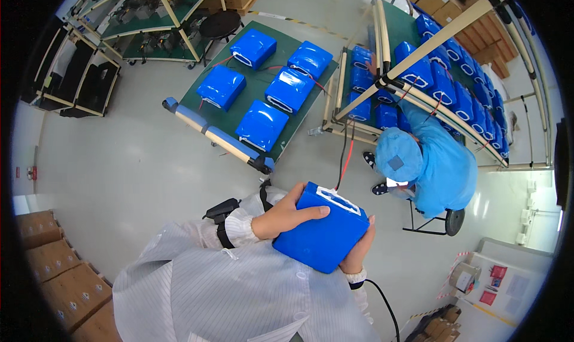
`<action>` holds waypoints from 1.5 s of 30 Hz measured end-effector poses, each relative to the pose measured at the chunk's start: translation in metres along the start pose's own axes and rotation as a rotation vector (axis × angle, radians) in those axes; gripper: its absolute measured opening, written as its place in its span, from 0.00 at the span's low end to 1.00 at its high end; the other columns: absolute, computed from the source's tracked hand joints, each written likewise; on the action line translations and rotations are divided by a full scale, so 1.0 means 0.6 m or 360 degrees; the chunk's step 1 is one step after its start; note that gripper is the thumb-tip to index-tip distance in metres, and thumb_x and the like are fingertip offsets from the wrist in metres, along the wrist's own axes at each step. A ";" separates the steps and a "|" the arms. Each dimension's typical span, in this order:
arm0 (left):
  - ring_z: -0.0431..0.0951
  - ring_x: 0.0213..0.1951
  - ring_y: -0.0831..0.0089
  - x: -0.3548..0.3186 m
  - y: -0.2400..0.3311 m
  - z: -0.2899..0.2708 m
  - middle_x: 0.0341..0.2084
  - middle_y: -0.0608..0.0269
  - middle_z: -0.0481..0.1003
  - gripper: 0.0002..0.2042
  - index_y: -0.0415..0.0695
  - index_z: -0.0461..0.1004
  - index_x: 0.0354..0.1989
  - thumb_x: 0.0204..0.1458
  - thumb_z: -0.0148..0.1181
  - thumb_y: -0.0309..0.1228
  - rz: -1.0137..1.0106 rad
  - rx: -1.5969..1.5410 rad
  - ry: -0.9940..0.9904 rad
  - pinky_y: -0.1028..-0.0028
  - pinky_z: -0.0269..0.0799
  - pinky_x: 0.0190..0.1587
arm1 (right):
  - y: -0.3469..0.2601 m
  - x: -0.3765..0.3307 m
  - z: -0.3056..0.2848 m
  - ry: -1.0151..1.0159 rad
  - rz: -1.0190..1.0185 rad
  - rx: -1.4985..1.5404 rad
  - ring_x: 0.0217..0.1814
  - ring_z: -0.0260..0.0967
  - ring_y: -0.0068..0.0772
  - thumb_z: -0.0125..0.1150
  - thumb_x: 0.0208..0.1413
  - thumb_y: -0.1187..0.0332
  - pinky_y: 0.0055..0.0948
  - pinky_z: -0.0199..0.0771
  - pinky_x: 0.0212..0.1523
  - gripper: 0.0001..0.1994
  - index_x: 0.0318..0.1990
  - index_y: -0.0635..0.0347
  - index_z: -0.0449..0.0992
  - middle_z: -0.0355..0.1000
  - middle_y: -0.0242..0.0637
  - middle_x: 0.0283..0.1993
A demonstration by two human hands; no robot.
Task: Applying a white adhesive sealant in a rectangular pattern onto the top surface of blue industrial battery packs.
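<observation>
Between my two hands, close to my body, is a blue-wrapped battery pack (320, 240) with a white-edged end and red and black leads (345, 162) rising from it. My left hand (288, 215) grips its left side, thumb lying across the top. On the opposite side, my right hand (360, 246) holds the edge; part of its fingers is hidden behind the pack. Ahead of me, several similar blue packs (261, 125) rest on a green-topped cart (200, 104), some with thin red wires showing.
To the right, a co-worker in blue (445, 168) sits on a stool (454, 221) beside a tubular rack (382, 40) loaded with several blue packs. Shelving (140, 25) and a round black stool (219, 24) stand far left. Cardboard boxes (75, 276) are stacked near left.
</observation>
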State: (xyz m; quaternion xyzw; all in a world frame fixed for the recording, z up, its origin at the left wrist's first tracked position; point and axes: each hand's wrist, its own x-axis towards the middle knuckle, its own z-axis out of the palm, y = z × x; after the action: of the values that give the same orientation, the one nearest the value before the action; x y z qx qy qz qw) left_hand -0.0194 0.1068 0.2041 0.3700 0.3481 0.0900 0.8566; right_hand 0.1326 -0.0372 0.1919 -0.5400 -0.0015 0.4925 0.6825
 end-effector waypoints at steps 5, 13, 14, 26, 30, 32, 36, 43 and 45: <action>0.72 0.60 0.62 -0.006 -0.015 0.015 0.59 0.49 0.69 0.41 0.38 0.56 0.68 0.53 0.73 0.44 0.0104 -0.0026 0.0045 0.64 0.70 0.61 | -0.005 0.006 -0.019 -0.0081 -0.0053 -0.0128 0.59 0.72 0.38 0.37 0.69 0.35 0.37 0.73 0.60 0.36 0.60 0.62 0.69 0.74 0.45 0.58; 0.72 0.60 0.63 -0.015 -0.024 0.035 0.58 0.50 0.70 0.39 0.39 0.56 0.66 0.52 0.74 0.39 0.0211 0.0086 0.0027 0.64 0.70 0.61 | -0.015 -0.004 -0.052 -0.0395 -0.0359 -0.0577 0.61 0.68 0.35 0.56 0.53 0.26 0.36 0.70 0.61 0.48 0.62 0.65 0.63 0.68 0.44 0.58; 0.72 0.60 0.63 -0.015 -0.026 0.036 0.58 0.50 0.70 0.39 0.39 0.56 0.66 0.52 0.74 0.39 0.0199 0.0096 0.0022 0.64 0.70 0.61 | -0.014 -0.006 -0.054 -0.0354 -0.0305 -0.0577 0.60 0.67 0.35 0.59 0.51 0.26 0.36 0.69 0.60 0.49 0.62 0.66 0.63 0.68 0.44 0.57; 0.72 0.59 0.65 -0.008 -0.045 0.045 0.56 0.52 0.70 0.38 0.38 0.57 0.65 0.54 0.73 0.41 0.0247 0.0129 0.0024 0.64 0.70 0.61 | -0.044 -0.039 -0.052 -0.0348 -0.0189 -0.0617 0.61 0.68 0.36 0.71 0.56 0.54 0.37 0.69 0.62 0.37 0.65 0.64 0.59 0.68 0.45 0.60; 0.72 0.59 0.65 -0.007 -0.055 0.045 0.55 0.52 0.70 0.38 0.38 0.57 0.65 0.53 0.73 0.42 0.0359 0.0247 0.0008 0.65 0.70 0.61 | -0.046 -0.055 -0.041 -0.0252 -0.0157 -0.0535 0.61 0.68 0.36 0.71 0.54 0.54 0.37 0.69 0.62 0.38 0.65 0.64 0.59 0.69 0.44 0.58; 0.72 0.58 0.66 -0.006 -0.052 0.045 0.54 0.53 0.70 0.39 0.39 0.58 0.64 0.51 0.75 0.41 0.0477 0.0282 -0.0017 0.66 0.69 0.60 | -0.045 -0.052 -0.039 -0.0238 -0.0163 -0.0514 0.61 0.68 0.36 0.71 0.53 0.53 0.37 0.69 0.62 0.38 0.65 0.64 0.59 0.69 0.44 0.58; 0.71 0.58 0.66 -0.008 -0.055 0.033 0.55 0.54 0.69 0.42 0.39 0.57 0.65 0.46 0.79 0.39 0.0638 0.0380 -0.0073 0.67 0.68 0.60 | -0.042 -0.048 -0.054 -0.0344 -0.0452 -0.0787 0.61 0.68 0.39 0.74 0.47 0.50 0.38 0.70 0.62 0.44 0.64 0.67 0.59 0.66 0.46 0.59; 0.70 0.58 0.66 -0.002 -0.052 0.008 0.54 0.56 0.67 0.51 0.40 0.56 0.65 0.34 0.86 0.39 0.1019 0.0460 -0.0360 0.66 0.67 0.60 | -0.042 -0.040 -0.043 -0.0564 -0.0736 -0.0861 0.64 0.68 0.48 0.80 0.37 0.49 0.43 0.71 0.64 0.52 0.64 0.68 0.54 0.64 0.54 0.59; 0.69 0.62 0.59 0.004 -0.058 -0.009 0.56 0.50 0.66 0.57 0.41 0.55 0.66 0.27 0.89 0.45 0.1141 0.0600 -0.0475 0.61 0.68 0.63 | -0.028 -0.037 -0.049 -0.0659 -0.1033 -0.0964 0.64 0.67 0.49 0.80 0.37 0.48 0.45 0.70 0.64 0.51 0.63 0.67 0.55 0.63 0.54 0.59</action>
State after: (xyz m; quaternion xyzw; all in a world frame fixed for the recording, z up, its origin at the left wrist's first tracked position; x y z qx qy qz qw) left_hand -0.0251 0.0862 0.1757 0.6266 0.0800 0.2623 0.7295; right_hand 0.1482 -0.0727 0.2034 -0.5768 -0.4486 0.3288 0.5984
